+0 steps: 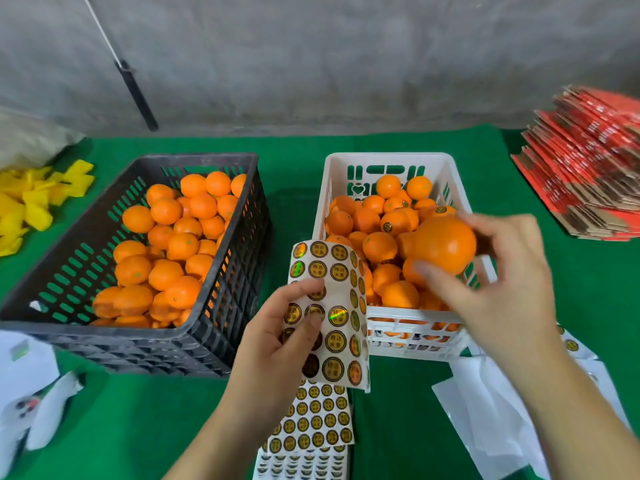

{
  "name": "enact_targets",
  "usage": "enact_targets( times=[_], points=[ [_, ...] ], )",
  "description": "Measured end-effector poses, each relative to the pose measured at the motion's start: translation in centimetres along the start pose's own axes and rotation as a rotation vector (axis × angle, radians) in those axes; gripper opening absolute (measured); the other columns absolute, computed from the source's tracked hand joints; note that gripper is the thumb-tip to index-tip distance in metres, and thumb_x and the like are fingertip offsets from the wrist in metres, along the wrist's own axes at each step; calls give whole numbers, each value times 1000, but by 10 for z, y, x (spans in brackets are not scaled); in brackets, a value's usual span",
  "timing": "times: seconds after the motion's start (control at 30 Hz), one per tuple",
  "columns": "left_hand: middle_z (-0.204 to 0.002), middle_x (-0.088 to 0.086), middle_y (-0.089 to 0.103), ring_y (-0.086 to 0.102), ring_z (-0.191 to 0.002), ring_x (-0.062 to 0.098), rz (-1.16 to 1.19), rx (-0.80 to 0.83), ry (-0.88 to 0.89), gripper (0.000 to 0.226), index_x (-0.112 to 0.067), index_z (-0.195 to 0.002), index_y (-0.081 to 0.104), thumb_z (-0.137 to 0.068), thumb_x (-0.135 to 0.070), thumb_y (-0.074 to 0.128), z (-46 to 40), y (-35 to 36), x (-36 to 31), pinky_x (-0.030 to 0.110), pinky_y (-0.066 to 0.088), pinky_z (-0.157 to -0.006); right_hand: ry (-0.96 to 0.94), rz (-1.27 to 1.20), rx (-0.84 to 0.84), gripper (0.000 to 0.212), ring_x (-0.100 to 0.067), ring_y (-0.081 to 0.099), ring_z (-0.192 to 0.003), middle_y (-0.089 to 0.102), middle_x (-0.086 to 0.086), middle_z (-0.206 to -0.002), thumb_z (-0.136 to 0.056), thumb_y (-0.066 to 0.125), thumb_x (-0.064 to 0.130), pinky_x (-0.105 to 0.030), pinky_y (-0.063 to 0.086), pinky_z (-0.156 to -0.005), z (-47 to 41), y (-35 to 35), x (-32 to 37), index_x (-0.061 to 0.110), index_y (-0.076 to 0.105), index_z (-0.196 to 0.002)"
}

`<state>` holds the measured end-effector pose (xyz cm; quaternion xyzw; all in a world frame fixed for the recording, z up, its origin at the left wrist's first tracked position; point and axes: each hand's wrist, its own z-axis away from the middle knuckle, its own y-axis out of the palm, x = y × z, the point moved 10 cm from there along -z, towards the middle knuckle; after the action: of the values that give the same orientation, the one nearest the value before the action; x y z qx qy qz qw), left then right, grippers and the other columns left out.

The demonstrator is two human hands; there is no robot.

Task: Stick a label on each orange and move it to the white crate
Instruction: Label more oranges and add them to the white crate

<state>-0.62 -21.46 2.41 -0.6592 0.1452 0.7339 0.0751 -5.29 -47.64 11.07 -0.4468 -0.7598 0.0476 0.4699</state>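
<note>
Loose label sheets (313, 420) are lying on the green cloth (138, 427) nearest the camera, partly under the left forearm. The left hand's (277, 344) thumb and fingers are pinching a curled label sheet (334, 327), holding it upright just in front of the white crate (391, 161). The right hand's (498, 282) fingers are curling around an orange (445, 244), thumb on its near side, holding it above the crate's near right corner; whether it is carrying a label cannot be told. The white crate is holding many oranges (377, 223), a few showing round labels. The black crate (221, 161), well to its left, is holding unlabelled oranges (173, 244). White backing paper (485, 420) is lying at right under the right forearm, more white paper (31, 386) at left. Yellow pieces (31, 199) are sitting far left, and a stack of red cartons (588, 161) far right.
</note>
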Motion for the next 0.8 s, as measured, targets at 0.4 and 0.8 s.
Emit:
enact_targets(
  times=[0.4,0.8],
  points=[
    [-138,-13,66,68,-124,20,-96,118,100,61,-39,-148,45,-102,-1,58,-29,1,-2,36,60,-95,829,-892,698,42,-20,72,-120,73,-1,-134,-89,74,61,-40,60,-97,65,151,-53,38,75,-123],
    [-124,10,67,62,-116,31,-1238,-211,149,24,-13,-124,64,-105,-11,50,-182,-182,-9,42,50,-95,823,-1062,314,34,-2,31,-37,39,12,-41,-67,92,35,-14,36,-41,60,148,-30,42,64,-48]
  ],
)
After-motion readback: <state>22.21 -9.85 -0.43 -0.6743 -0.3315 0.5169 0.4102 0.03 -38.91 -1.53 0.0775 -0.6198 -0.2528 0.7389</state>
